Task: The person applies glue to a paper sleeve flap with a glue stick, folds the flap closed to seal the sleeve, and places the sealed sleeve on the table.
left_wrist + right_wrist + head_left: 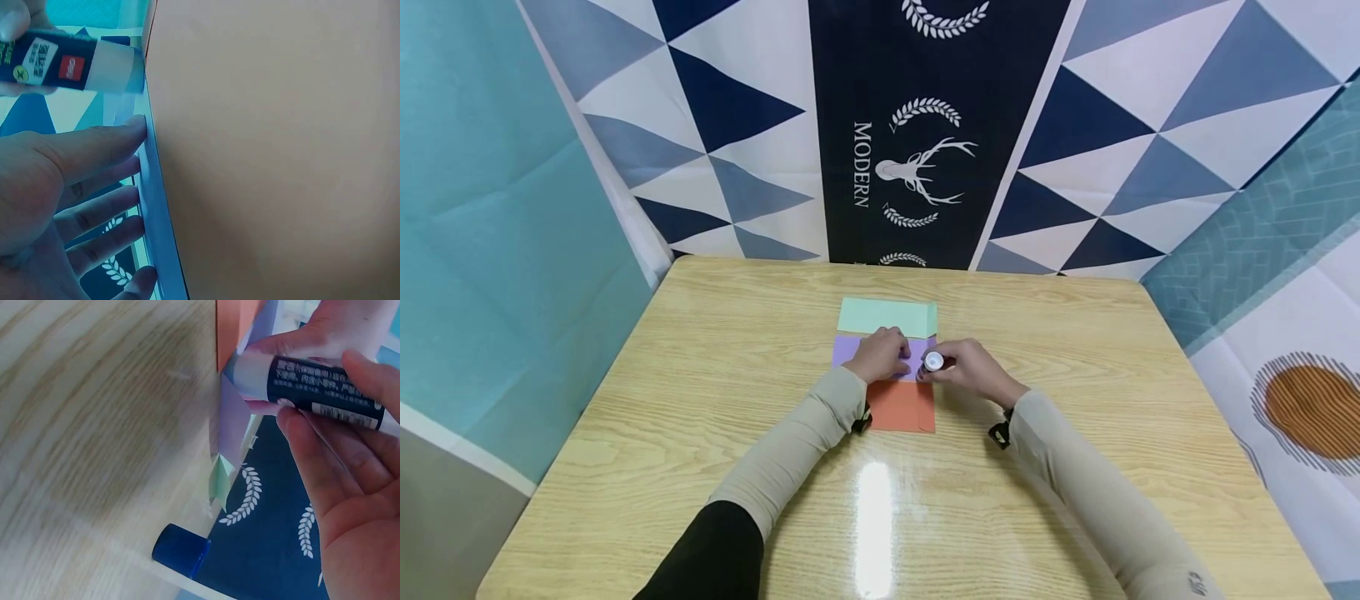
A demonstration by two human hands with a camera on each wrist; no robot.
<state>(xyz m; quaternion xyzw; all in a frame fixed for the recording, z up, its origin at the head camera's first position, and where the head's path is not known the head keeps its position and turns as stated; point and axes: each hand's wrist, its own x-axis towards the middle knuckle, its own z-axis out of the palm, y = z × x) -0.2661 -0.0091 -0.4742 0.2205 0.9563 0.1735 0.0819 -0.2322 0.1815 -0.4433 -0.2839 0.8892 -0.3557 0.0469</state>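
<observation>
Teal hanging: seen at the far left, beside the table, which is of pale wood grain. Left sleeve: beige, black higher up the arm; a dark wristband is worn at its cuff. Purple paper: laid flat on the table as the middle of three pieces, its right margin creased and raised. Left hand: rested on the purple paper, the fingers spread and nothing gripped. Mint green paper: placed along the far side of the purple one, a folded strip at its right end. Orange-red paper: placed along the near side. Backdrop: hung behind the table, marked with triangles, a stag's head and "MODERN". Glue stick: dark-labelled, uncapped, its working end held at the right edge of the purple paper. Right hand: the glue stick is gripped between thumb and fingers. Cap: dark blue, stood on the table near the papers, shown in the right wrist view. Right sleeve: beige. Right hanging: printed with a brown disc.
</observation>
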